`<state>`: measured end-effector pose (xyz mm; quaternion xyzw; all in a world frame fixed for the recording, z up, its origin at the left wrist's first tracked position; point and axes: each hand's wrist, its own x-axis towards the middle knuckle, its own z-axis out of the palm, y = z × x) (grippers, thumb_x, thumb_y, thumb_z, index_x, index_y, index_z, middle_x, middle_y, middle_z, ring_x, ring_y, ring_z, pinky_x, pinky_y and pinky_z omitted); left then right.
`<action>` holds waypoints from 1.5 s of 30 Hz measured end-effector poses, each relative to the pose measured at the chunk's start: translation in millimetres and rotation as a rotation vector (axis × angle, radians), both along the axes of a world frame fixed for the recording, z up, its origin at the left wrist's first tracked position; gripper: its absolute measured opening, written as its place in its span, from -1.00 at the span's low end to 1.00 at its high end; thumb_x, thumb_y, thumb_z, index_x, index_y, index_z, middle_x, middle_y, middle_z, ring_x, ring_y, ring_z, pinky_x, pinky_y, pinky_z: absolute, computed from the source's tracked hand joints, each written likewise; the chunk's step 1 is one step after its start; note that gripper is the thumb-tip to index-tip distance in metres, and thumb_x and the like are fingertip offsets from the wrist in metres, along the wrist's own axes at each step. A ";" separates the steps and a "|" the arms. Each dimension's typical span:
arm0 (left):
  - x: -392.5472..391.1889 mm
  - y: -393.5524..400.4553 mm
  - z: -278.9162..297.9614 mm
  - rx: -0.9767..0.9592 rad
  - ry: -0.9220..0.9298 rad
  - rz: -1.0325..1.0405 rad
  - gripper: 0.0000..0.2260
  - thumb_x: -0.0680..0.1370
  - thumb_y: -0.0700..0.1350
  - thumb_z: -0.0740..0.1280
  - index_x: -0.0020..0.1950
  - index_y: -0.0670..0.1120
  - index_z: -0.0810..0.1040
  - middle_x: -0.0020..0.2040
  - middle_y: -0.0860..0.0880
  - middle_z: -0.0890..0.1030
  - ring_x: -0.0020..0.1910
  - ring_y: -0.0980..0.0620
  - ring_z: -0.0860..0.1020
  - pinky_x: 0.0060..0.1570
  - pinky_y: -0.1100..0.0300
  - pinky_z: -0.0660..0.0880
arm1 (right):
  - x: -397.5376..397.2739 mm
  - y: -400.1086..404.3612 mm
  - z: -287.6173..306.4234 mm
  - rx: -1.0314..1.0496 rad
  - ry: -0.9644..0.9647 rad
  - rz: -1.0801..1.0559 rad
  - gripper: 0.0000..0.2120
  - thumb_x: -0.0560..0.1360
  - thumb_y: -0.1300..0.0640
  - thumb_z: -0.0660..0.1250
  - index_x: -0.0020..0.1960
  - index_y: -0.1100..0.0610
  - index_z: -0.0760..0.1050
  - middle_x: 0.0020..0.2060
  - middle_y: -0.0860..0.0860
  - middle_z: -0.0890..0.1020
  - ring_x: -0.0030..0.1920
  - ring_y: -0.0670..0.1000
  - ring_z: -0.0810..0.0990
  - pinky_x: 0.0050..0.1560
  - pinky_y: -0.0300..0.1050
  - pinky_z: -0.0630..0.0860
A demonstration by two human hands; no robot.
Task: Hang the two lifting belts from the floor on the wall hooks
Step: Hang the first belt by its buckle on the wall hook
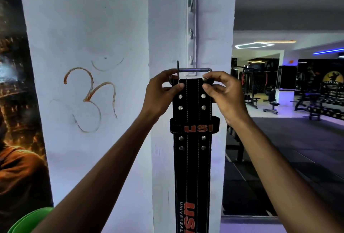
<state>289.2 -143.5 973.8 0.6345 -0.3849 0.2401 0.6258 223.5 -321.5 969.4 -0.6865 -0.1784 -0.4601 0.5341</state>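
Apparently mid-hang: a black belt (192, 158) is held up against the white pillar (163, 28), its buckle (193, 69) level with the lowest hook (191, 59) on a vertical hook rail. Left hand (160, 93) pinches the belt's top left corner, fingers closed on it beside the upright buckle prong. Right hand (221, 91) pinches the top right corner, thumb and fingertips clamped on the edge. Belt hangs straight down between both forearms, out of view at the bottom. Whether the buckle already sits over a hook cannot be told. Next move, by judgement: lift the buckle frame over the hook tip, settle it, then let go. Only one belt is visible; the second is not in view. Writing: orange "USI" on the keeper loop, "USI" again lower down with white "UNIVERSAL" alongside, partly cut off.
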 end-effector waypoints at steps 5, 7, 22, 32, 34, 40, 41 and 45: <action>12.5 -5.8 10.1 -0.024 0.039 -0.072 -0.81 0.53 -0.32 0.43 0.10 -0.13 0.60 0.06 -0.06 0.60 -0.13 -0.04 0.63 -0.20 0.19 0.63 | 15.7 -4.9 3.5 0.006 0.007 -0.012 -0.79 0.48 0.39 0.39 0.03 0.14 0.59 -0.05 0.05 0.66 -0.12 0.03 0.66 0.08 0.17 0.64; 18.3 -8.3 12.5 -0.021 -0.008 -0.038 -0.84 0.52 -0.33 0.42 0.06 -0.15 0.56 0.03 -0.02 0.59 -0.10 -0.07 0.61 -0.19 0.17 0.61 | 21.3 -6.8 6.1 -0.007 0.003 -0.032 -0.82 0.48 0.36 0.38 0.04 0.17 0.59 -0.02 0.08 0.68 -0.10 0.05 0.69 0.08 0.16 0.65; 41.2 -36.6 29.8 -0.173 -0.125 0.130 -0.78 0.50 -0.31 0.44 0.13 -0.24 0.56 0.07 -0.09 0.65 0.14 -0.06 0.61 -0.13 0.27 0.63 | 54.4 -16.2 33.7 0.051 -0.110 -0.145 -0.81 0.47 0.16 0.47 0.06 0.19 0.65 -0.08 0.04 0.73 -0.14 -0.03 0.73 -0.02 -0.08 0.67; 58.6 -43.3 17.0 -0.199 0.033 0.117 -0.70 0.53 -0.18 0.45 0.22 -0.03 0.50 -0.02 -0.06 0.70 -0.01 -0.08 0.71 0.03 -0.15 0.67 | 75.7 -25.4 21.8 0.074 -0.079 -0.112 -0.86 0.46 0.16 0.48 0.00 0.15 0.66 -0.15 0.00 0.72 -0.09 -0.03 0.71 0.09 0.04 0.65; 59.5 -44.0 12.5 -0.219 0.063 0.093 -0.63 0.52 -0.16 0.47 0.26 0.04 0.45 -0.05 -0.03 0.71 -0.05 -0.06 0.73 0.03 -0.15 0.67 | 77.9 -25.0 15.3 0.093 -0.094 -0.100 -0.88 0.46 0.17 0.48 -0.01 0.15 0.66 -0.18 -0.03 0.72 -0.11 -0.05 0.71 0.06 -0.01 0.65; 62.1 -44.1 18.4 -0.256 0.164 0.109 -0.76 0.46 -0.08 0.53 0.05 -0.09 0.60 -0.04 -0.12 0.73 -0.03 -0.10 0.73 -0.06 -0.05 0.68 | 82.1 -18.5 12.8 0.104 -0.180 -0.191 -0.89 0.47 0.14 0.46 -0.06 0.17 0.66 -0.21 -0.03 0.72 -0.16 -0.09 0.70 -0.06 -0.11 0.64; 61.8 -43.9 20.2 -0.263 0.188 0.098 -0.78 0.44 -0.08 0.55 -0.01 -0.11 0.61 -0.05 -0.15 0.73 -0.05 -0.11 0.73 -0.12 0.00 0.67 | 81.8 -16.7 12.9 0.107 -0.199 -0.210 -0.88 0.47 0.14 0.47 -0.05 0.18 0.64 -0.21 -0.03 0.71 -0.17 -0.09 0.69 -0.08 -0.11 0.63; 59.2 -44.4 26.2 -0.285 0.239 0.071 -0.84 0.43 -0.12 0.56 -0.17 -0.09 0.59 -0.19 -0.14 0.69 -0.24 -0.05 0.69 -0.25 0.12 0.60 | 82.7 -15.3 18.6 0.214 -0.141 -0.201 -0.61 0.38 0.11 0.52 0.03 0.10 0.34 -0.22 0.01 0.69 -0.22 -0.01 0.70 -0.14 -0.01 0.65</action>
